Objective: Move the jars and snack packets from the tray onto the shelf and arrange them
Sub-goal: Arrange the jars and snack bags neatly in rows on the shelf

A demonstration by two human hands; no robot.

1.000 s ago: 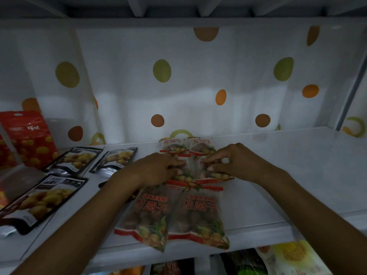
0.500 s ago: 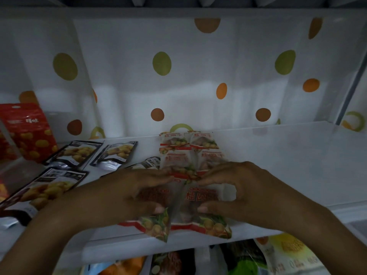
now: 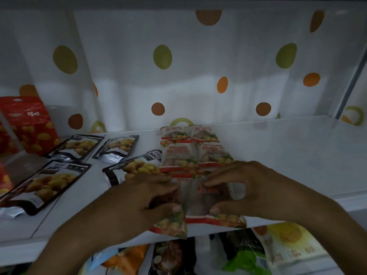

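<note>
Several clear snack packets with red bands and fruit pictures lie in two columns on the white shelf (image 3: 288, 155). The nearest pair (image 3: 208, 197) overhangs the shelf's front edge. My left hand (image 3: 139, 199) pinches the near left packet (image 3: 170, 225) between thumb and fingers. My right hand (image 3: 248, 187) pinches the near right packet (image 3: 218, 219) the same way. The middle pair (image 3: 190, 157) and the far pair (image 3: 188, 133) lie flat behind my fingers. No jars or tray are in view.
Black pouches with yellow nuts lie flat at the left (image 3: 45, 181), (image 3: 79, 145), (image 3: 119, 145), (image 3: 137, 167). A red pouch (image 3: 29, 124) stands at the far left. Polka-dot backing (image 3: 162, 56) closes the rear. More packets (image 3: 284, 247) fill the shelf below.
Both hands pulled back from the middle pair of packets to the nearest pair and closed thumb and fingers on them. The view has tilted down slightly.
</note>
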